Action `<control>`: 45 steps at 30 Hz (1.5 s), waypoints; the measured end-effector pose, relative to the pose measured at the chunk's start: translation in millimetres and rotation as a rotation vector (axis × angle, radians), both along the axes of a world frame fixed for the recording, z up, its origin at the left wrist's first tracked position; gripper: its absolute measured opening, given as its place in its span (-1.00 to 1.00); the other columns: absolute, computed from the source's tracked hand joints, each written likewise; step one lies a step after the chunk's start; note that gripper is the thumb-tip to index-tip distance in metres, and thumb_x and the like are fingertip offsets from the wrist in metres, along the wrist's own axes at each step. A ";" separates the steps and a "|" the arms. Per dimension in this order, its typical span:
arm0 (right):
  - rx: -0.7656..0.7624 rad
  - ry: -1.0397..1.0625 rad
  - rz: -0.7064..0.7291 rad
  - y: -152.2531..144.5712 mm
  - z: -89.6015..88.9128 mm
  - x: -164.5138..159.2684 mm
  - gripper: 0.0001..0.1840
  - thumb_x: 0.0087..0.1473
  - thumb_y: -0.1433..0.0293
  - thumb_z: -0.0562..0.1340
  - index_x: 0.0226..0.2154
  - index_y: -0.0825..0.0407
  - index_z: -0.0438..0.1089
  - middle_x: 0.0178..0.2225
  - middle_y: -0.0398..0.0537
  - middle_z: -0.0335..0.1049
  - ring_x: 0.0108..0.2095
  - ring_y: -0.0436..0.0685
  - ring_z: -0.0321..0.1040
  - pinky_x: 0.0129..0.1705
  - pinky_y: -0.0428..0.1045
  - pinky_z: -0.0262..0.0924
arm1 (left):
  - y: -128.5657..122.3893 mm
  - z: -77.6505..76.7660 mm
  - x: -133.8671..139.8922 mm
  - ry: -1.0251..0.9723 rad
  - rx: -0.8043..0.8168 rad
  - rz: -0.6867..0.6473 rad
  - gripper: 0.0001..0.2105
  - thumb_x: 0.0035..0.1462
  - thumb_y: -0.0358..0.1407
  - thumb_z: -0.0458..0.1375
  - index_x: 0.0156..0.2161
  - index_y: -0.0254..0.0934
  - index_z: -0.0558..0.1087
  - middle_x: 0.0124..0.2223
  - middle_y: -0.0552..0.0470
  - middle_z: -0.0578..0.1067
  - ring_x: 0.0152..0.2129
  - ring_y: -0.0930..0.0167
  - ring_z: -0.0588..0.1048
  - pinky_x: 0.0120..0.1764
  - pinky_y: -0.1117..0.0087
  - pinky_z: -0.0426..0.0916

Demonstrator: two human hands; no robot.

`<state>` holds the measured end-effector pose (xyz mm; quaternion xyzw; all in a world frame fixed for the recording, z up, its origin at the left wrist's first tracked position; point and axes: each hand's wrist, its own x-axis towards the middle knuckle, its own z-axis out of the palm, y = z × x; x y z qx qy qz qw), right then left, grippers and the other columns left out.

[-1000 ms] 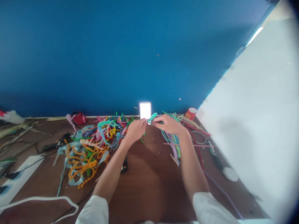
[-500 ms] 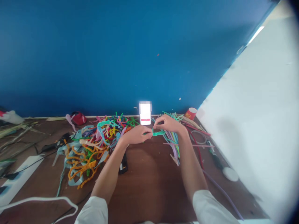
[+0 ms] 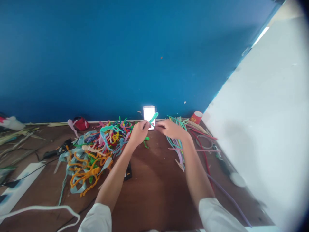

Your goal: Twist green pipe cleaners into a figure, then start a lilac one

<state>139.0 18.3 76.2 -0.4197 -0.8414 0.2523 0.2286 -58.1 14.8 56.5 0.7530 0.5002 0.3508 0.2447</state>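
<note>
Head view: both bare hands meet over the far part of a dark brown table [image 3: 156, 193], before a blue wall [image 3: 108, 58]. Pinched between the thumb and fingers of the left hand [image 3: 140, 132] is a folded teal pipe cleaner [image 3: 154, 117], its looped end rising up and to the right between the two hands. The right hand [image 3: 172, 129] brings its thumb and fingertips together at the short lower end; the spot is small and blurred, so I cannot tell whether they grip it.

Just behind the loop, a lit phone [image 3: 147, 112] stands at the foot of the wall, partly covered by the teal piece and the fingers. To the left lies a tangled heap of coloured pipe cleaners [image 3: 116, 137], with bent orange stems [image 3: 88, 174] at its near side. A red pouch [image 3: 82, 123] sits behind the heap. The left forearm partly hides a black object [image 3: 128, 172]. Beside the right wrist, straight pastel pipe cleaners [image 3: 177, 145] lie bundled, partly covered by the hand and forearm. Farther right are a red cup [image 3: 196, 118] and a purple cord [image 3: 229, 195]; at far left, a white power strip [image 3: 29, 177].
</note>
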 end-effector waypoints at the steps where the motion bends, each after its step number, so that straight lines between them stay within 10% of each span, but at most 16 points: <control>1: -0.019 0.018 -0.014 2.1 -1.7 2.2 -0.76 0.19 0.36 0.12 -0.40 0.04 0.47 -0.44 -0.11 0.42 -0.42 0.02 0.23 -0.35 -0.04 -0.02 | -0.3 0.9 -1.1 -0.089 -0.019 -0.036 -0.69 0.29 -0.21 -0.07 -0.39 -0.29 0.41 -0.52 0.09 0.32 -0.51 0.45 0.31 -0.39 0.46 0.12; 6: -0.154 0.196 -0.040 9.6 -7.3 18.1 -0.72 0.16 0.22 0.18 -0.39 0.06 0.49 -0.53 -0.16 0.35 -0.49 0.00 0.19 -0.40 -0.05 0.01 | -5.1 9.7 -7.3 -0.284 -0.244 -0.279 -0.69 0.26 -0.11 0.00 -0.39 -0.30 0.37 -0.58 0.19 0.08 -0.62 0.53 0.06 -0.51 0.46 -0.04; 13: -0.250 0.234 0.135 12.7 -12.4 24.5 -0.72 0.03 0.17 0.32 -0.43 0.07 0.51 -0.46 -0.12 0.42 -0.42 0.03 0.25 -0.35 -0.05 0.06 | -10.0 20.5 -12.1 0.086 -0.296 -0.646 -0.73 0.20 -0.25 0.02 -0.49 -0.32 0.38 -0.53 0.12 0.30 -0.53 0.51 0.24 -0.42 0.47 0.09; 26: 0.122 -0.096 -0.049 -7.3 4.2 -2.0 -0.83 0.03 0.51 0.15 -0.51 0.03 0.41 -0.53 -0.14 0.35 -0.47 0.02 0.18 -0.37 -0.03 -0.04 | -11.3 6.9 9.0 0.232 -0.004 0.059 -0.72 0.26 -0.28 -0.08 -0.41 -0.27 0.40 -0.51 0.04 0.38 -0.55 0.43 0.27 -0.43 0.41 0.00; 35: -0.216 0.351 0.122 4.4 -6.2 10.0 -0.82 0.11 0.28 0.23 -0.36 0.06 0.43 -0.48 -0.14 0.41 -0.45 0.02 0.33 -0.37 -0.06 0.18 | -11.7 14.6 -3.7 -0.312 -0.149 -0.348 -0.67 0.27 -0.12 0.01 -0.43 -0.30 0.34 -0.56 0.18 0.13 -0.59 0.53 0.10 -0.48 0.47 0.01; 41: -0.304 0.275 0.308 3.4 -1.1 19.2 -0.79 0.07 0.27 0.27 -0.46 0.08 0.40 -0.46 -0.15 0.38 -0.42 -0.01 0.26 -0.34 -0.08 0.13 | -8.6 20.0 -15.4 0.037 -0.265 -0.703 -0.68 0.25 -0.18 0.02 -0.46 -0.33 0.40 -0.50 0.10 0.34 -0.53 0.51 0.25 -0.42 0.47 0.10; 45: -0.175 0.016 0.215 -2.1 3.2 15.4 -0.90 0.04 0.39 0.23 -0.44 0.06 0.43 -0.48 -0.15 0.40 -0.45 0.00 0.25 -0.39 -0.08 0.05 | -10.5 15.3 -11.6 0.322 -0.120 -0.534 -0.70 0.22 -0.23 0.01 -0.49 -0.29 0.41 -0.53 0.08 0.39 -0.54 0.47 0.31 -0.41 0.44 0.10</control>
